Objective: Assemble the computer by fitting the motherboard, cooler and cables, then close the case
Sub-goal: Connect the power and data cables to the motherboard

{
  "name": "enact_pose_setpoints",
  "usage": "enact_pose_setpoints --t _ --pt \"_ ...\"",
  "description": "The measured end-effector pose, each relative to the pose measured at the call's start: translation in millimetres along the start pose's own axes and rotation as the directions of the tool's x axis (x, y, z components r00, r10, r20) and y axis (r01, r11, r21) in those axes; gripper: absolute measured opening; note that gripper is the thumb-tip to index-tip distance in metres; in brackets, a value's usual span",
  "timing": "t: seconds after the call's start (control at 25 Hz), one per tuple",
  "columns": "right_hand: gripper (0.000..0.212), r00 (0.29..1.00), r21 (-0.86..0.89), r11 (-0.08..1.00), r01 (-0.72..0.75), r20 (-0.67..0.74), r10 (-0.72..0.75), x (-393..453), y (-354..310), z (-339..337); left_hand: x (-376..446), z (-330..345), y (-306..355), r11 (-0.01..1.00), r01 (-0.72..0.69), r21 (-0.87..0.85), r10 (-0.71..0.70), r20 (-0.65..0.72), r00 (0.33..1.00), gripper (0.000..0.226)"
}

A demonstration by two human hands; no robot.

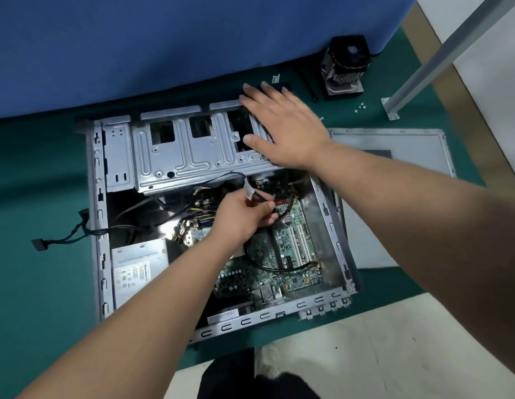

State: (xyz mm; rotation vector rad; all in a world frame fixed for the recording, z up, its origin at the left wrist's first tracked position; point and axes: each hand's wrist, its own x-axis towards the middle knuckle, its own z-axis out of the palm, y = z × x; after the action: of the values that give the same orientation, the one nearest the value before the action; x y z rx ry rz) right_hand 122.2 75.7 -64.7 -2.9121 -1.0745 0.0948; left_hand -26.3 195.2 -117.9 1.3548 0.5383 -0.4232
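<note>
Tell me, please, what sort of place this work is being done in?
Probably a repair or training workbench: a green mat under the opened computer case, a blue partition behind it, and loose screws beside the cooler.

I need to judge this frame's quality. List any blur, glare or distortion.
Head view: wide-angle bending curves the blue panel and the case edges; the right hand is slightly blurred; glare washes the power supply corner; the motherboard looks fairly sharp.

Left hand (241,215): fingers curled, pinching something, forearm reaching in from near left.
Right hand (282,131): palm down, fingers straight and spread, arm stretched far from the right.
</note>
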Motion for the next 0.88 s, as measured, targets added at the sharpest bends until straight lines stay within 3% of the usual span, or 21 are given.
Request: enact_pose_setpoints --t 0.2,0.32,0.44,0.56,0.6,0.68,0.88 --pt "0.073 1.000 0.016 1.000 0.017 -0.025 -0.017 0 0 0 21 13 -7 0.972 -0.142 0.190 0.146 -0.009 0.989 0.011" --pt "0.073 0.999 0.016 1.000 0.012 -0.040 -0.012 1 1 3 35 15 -4 0.889 -0.209 0.407 0.240 -0.027 0.970 0.003" --pt "0.073 0.998 0.021 1.000 0.017 -0.054 -0.016 2 3 5 47 19 3 0.815 -0.242 0.526 0.310 -0.042 0.950 0.010" --pt "0.073 0.997 0.039 0.999 0.016 -0.071 -0.013 3 5 8 58 30 6 0.639 -0.297 0.710 0.406 0.017 0.914 0.008" --pt "0.073 0.997 0.045 0.999 0.017 -0.073 -0.014 4 5 9 62 34 6 0.577 -0.309 0.756 0.432 0.039 0.901 0.020" --pt "0.073 0.997 0.050 0.999 0.021 -0.077 -0.017 4 5 9 71 40 6 0.533 -0.308 0.788 0.448 0.046 0.893 0.040" --pt "0.073 0.996 0.067 0.998 0.022 -0.088 -0.016 5 6 10 84 43 4 0.484 -0.265 0.834 0.428 0.038 0.903 0.035"
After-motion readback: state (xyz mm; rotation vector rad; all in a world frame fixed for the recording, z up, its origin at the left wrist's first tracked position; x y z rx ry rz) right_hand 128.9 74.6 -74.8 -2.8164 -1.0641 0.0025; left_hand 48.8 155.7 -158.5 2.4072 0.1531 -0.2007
